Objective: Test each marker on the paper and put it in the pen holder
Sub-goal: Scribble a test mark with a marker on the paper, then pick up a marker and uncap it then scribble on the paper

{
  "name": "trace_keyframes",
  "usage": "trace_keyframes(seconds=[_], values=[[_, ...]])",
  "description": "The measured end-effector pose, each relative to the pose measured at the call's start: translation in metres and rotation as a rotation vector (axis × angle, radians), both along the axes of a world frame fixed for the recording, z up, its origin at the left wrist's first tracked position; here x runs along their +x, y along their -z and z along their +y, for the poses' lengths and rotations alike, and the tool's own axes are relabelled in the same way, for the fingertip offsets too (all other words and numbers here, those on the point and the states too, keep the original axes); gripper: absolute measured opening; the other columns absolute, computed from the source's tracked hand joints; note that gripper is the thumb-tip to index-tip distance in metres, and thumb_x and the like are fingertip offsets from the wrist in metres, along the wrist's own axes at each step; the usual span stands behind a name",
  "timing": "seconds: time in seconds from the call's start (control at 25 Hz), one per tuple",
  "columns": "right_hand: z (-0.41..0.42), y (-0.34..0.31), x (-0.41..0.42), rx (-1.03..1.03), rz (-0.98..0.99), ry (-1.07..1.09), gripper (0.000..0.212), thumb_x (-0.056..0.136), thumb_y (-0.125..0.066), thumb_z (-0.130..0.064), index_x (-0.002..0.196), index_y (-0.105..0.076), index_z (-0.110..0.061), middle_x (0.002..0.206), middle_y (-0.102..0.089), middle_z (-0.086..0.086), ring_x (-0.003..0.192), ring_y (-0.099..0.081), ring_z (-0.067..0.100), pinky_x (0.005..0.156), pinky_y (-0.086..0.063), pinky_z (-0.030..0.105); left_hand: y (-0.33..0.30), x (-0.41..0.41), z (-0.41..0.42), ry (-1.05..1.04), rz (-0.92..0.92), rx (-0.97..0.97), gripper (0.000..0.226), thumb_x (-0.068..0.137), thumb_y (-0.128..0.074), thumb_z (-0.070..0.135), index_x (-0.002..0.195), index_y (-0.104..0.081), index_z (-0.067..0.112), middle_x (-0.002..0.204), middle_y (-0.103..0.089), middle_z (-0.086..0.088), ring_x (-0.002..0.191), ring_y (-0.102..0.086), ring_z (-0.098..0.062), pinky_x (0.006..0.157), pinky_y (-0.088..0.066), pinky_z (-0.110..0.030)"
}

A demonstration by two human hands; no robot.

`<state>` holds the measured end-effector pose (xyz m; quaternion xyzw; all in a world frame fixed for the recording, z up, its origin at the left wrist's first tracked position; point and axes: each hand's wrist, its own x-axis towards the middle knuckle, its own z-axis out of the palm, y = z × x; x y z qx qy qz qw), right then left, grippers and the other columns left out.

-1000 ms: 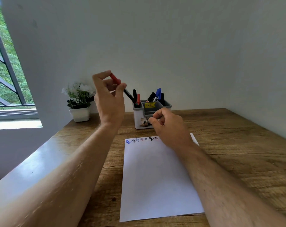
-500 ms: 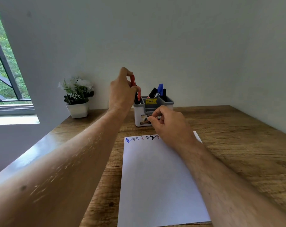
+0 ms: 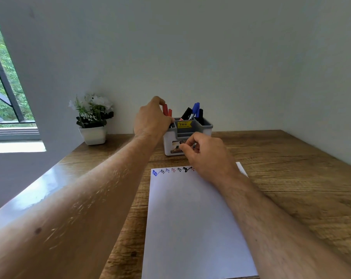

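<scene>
Left hand (image 3: 153, 119) gripping red-capped marker (image 3: 165, 110), lowering into grey-and-white plastic pen holder (image 3: 206, 125) on wooden counter (image 3: 291, 158); right hand (image 3: 208, 152) curled, contents unclear, above scribbled white paper (image 3: 190, 218); apparently near finished

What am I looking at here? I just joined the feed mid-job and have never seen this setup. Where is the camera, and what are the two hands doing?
There is no machine: a person works with bare hands, and the single camera sits on their head, looking forward and down. On the wooden desk lies a sheet of paper with small test scribbles along its top edge. Behind it stands a pen holder with blue and black markers in it, and a potted plant to its left. The left hand grips a red marker at the holder's left compartment. The right hand is curled in front of the holder; whether it holds anything is unclear.
</scene>
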<state>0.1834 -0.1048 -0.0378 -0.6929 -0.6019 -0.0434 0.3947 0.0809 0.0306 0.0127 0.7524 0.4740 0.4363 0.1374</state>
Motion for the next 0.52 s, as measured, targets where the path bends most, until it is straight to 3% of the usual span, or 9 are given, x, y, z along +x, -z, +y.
trace_keyframes(seconds=[0.16, 0.28, 0.44, 0.52], values=[[-0.001, 0.001, 0.001, 0.007, -0.004, 0.000, 0.025, 0.096, -0.057, -0.045, 0.094, -0.065, -0.022, 0.083, -0.061, -0.007, 0.075, -0.057, 0.005, 0.057, -0.037, 0.012, 0.005, 0.001, -0.004, -0.011, 0.097, -0.026, 0.055, 0.088, -0.067, 0.047, 0.133, -0.056, 0.018, 0.118, -0.070, -0.007, 0.104, -0.066, -0.024, 0.083, -0.053, -0.034], [-0.001, -0.001, 0.002, 0.012, 0.002, -0.003, 0.025, 0.095, -0.058, -0.045, 0.093, -0.066, -0.022, 0.080, -0.062, -0.007, 0.072, -0.057, 0.004, 0.056, -0.039, 0.013, 0.007, 0.001, -0.013, -0.067, 0.097, -0.020, 0.049, 0.093, -0.060, 0.046, 0.126, -0.060, 0.009, 0.113, -0.071, -0.009, 0.096, -0.065, -0.022, 0.071, -0.045, -0.029], [-0.003, -0.002, 0.002, 0.003, 0.010, -0.004, 0.024, 0.096, -0.058, -0.045, 0.092, -0.065, -0.022, 0.081, -0.062, -0.008, 0.071, -0.057, 0.002, 0.057, -0.039, 0.013, 0.009, -0.002, -0.030, -0.098, 0.080, -0.001, 0.045, 0.096, -0.057, 0.045, 0.122, -0.063, 0.008, 0.109, -0.071, -0.009, 0.080, -0.055, -0.015, 0.066, -0.041, -0.028], [-0.005, -0.003, 0.002, 0.004, 0.004, 0.009, 0.025, 0.095, -0.058, -0.046, 0.091, -0.065, -0.022, 0.080, -0.061, -0.009, 0.069, -0.055, 0.000, 0.055, -0.036, 0.012, 0.010, -0.008, -0.034, -0.146, 0.046, -0.015, 0.035, 0.096, -0.055, 0.041, 0.108, -0.069, 0.011, 0.097, -0.071, -0.005, 0.077, -0.057, -0.016, 0.063, -0.043, -0.028]])
